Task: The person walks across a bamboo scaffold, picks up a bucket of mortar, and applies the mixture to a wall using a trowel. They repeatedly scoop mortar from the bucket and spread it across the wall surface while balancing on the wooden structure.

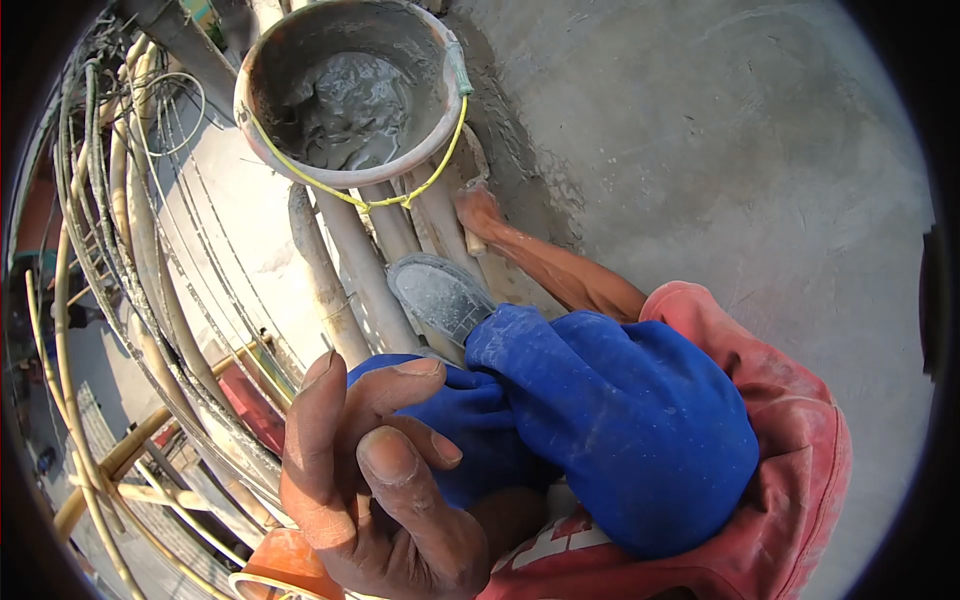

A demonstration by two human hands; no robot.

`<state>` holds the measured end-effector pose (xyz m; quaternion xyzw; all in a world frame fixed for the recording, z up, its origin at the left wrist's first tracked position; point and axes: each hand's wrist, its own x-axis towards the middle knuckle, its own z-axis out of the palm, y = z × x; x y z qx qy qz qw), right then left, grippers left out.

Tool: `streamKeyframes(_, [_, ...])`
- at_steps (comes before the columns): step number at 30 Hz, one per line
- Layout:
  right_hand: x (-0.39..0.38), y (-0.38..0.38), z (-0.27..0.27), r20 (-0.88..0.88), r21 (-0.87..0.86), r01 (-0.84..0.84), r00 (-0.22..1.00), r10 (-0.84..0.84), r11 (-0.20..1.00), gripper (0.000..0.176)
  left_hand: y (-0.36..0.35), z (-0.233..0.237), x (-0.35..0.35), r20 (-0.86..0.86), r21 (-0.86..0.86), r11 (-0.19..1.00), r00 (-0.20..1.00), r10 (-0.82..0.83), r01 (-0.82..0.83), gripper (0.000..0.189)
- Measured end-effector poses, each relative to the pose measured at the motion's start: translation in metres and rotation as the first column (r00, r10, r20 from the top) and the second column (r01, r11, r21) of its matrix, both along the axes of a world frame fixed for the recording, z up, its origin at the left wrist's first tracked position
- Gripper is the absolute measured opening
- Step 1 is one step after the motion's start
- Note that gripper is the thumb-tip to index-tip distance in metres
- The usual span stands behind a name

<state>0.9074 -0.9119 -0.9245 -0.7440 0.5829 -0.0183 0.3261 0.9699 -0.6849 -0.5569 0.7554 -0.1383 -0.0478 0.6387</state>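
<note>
My left hand (390, 490) is raised in the foreground, with its fingers loosely bent and apart and nothing in them. Beyond my knee, my right hand (481, 212) is closed around a trowel, whose wooden handle end (475, 242) sticks out below the fist. The trowel's blade is mostly hidden. Just past that hand stands a bucket (420, 150) with wet grey mortar (355, 105) in it. A yellow rope handle (405, 199) hangs over the bucket's near side. Beside my right hand, a strip of rough wet mortar (530, 165) edges the smooth grey surface.
Bamboo poles (365, 270) lie under the bucket and my shoe (440, 295). Bent rods and cables (130, 250) run down the left side, above a drop to a lower level. An orange bucket (285, 565) is at the bottom. A smooth grey plastered surface (720, 150) fills the right.
</note>
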Motion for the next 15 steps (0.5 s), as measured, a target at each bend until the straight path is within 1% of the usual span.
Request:
streamKeyframes(1, [-0.002, -0.010, -0.035, -0.021, -0.036, -0.021, 1.000, 0.020, 0.999, 0.049, 0.000, 0.001, 0.000, -0.013, 0.004, 1.000, 1.000, -0.003, 0.003, 0.034])
streamKeyframes(3, [0.002, -0.007, -0.029, -0.040, -0.065, -0.039, 0.999, 0.037, 0.997, 0.048, -0.001, 0.001, 0.000, -0.023, 0.014, 1.000, 1.000, -0.009, 0.010, 0.034])
streamKeyframes(4, [0.013, 0.007, 0.026, 0.003, -0.048, -0.047, 0.999, 0.048, 0.998, 0.047, -0.002, 0.002, -0.001, -0.037, 0.013, 1.000, 0.999, 0.020, -0.019, 0.035])
streamKeyframes(5, [0.017, 0.016, 0.058, 0.044, -0.031, -0.054, 0.997, 0.056, 0.998, 0.047, -0.003, 0.002, -0.001, -0.051, 0.014, 0.999, 0.998, 0.047, -0.047, 0.036])
streamKeyframes(6, [0.012, 0.013, 0.048, 0.044, -0.028, -0.057, 0.997, 0.058, 0.998, 0.047, -0.002, 0.002, 0.000, -0.052, 0.018, 0.999, 0.997, 0.050, -0.049, 0.036])
streamKeyframes(8, [-0.002, 0.002, 0.013, 0.014, -0.019, 0.042, 0.999, -0.042, 0.999, 0.047, -0.001, 0.003, 0.002, -0.059, 0.047, 0.999, 0.998, 0.000, 0.003, 0.038])
streamKeyframes(9, [-0.004, -0.002, -0.001, 0.020, -0.027, 0.043, 0.999, -0.042, 0.999, 0.047, -0.002, 0.003, 0.001, -0.052, 0.039, 0.999, 0.999, 0.000, 0.002, 0.038])
streamKeyframes(11, [-0.007, -0.005, -0.025, -0.074, -0.016, -0.115, 0.991, 0.114, 0.993, 0.045, -0.004, 0.001, -0.001, -0.057, 0.058, 0.998, 0.998, 0.013, -0.010, 0.038])
streamKeyframes(12, [-0.005, 0.001, -0.011, -0.077, -0.007, -0.109, 0.991, 0.109, 0.994, 0.045, -0.004, 0.001, -0.002, -0.061, 0.066, 0.998, 0.998, 0.008, -0.004, 0.038])
streamKeyframes(13, [0.003, 0.009, 0.022, -0.026, 0.011, -0.063, 0.998, 0.063, 0.998, 0.043, -0.004, 0.001, -0.002, -0.052, 0.057, 0.998, 0.999, 0.005, -0.002, 0.038])
streamKeyframes(14, [0.009, 0.014, 0.040, 0.029, 0.031, -0.014, 0.999, 0.013, 0.999, 0.042, -0.004, 0.001, -0.001, -0.039, 0.048, 0.999, 0.999, 0.000, 0.002, 0.037])
streamKeyframes(15, [0.003, 0.006, 0.027, 0.032, 0.030, -0.009, 0.999, 0.008, 1.000, 0.042, -0.004, 0.000, 0.000, -0.036, 0.047, 0.999, 0.999, -0.005, 0.006, 0.037])
